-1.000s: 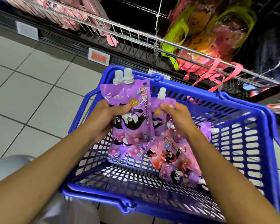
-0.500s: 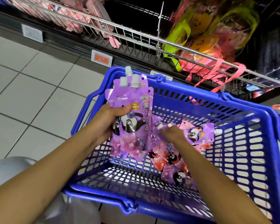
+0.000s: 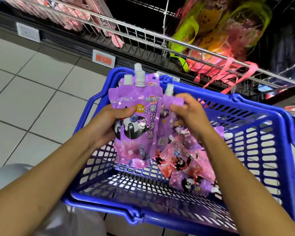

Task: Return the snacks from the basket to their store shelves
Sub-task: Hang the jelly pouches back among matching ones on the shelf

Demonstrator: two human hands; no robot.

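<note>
Over the basket (image 3: 278, 126), left hand (image 3: 107, 126) grips purple pouches (image 3: 136, 116); right hand (image 3: 189, 114) pinches another pouch (image 3: 170, 101).

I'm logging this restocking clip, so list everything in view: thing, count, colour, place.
Purple jelly pouches: at least three stacked, white spouts, gripped in left hand over the basket.
Single purple pouch: one, pinched by right hand beside the stack.
Loose pouches: several, pink and purple, count unclear, on basket floor.
Shopping basket: one, blue plastic, on the floor.
Wire shelf: chrome rail, holding pink packs left, yellow-green bags right.
Price tags: two, one orange, one white, on the shelf edge.
Floor tiles: pale grey.
Left hand; right hand.
</note>
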